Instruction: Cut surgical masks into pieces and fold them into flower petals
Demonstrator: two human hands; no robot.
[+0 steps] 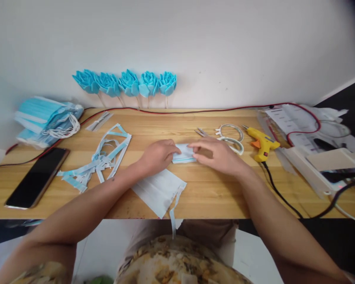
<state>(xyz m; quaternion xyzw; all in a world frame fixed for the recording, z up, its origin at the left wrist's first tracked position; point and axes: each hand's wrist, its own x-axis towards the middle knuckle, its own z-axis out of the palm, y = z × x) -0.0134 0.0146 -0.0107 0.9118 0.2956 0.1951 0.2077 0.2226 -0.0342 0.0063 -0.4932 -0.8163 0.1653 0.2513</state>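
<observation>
A small folded piece of pale blue-and-white mask fabric [183, 155] lies on the wooden table in front of me. My left hand [158, 157] has its fingers closed on the piece's left edge. At the right edge, the bent fingers and thumb of my right hand [220, 156] grip it. Below my left wrist rests a flat white sheet of mask fabric [159, 191], partly covered by my forearm. From its corner a thin cut strip [173, 219] hangs over the table's front edge. Metal scissors [200, 132] lie just beyond my right hand, their rear part hidden.
Cut mask strips [106, 157] and a phone [37, 177] lie left, before stacked blue masks [38, 112]. Several blue fabric flowers [129, 83] stand along the wall. Tape rolls [239, 132], a yellow glue gun [264, 144] and a corded white box [306, 167] are right.
</observation>
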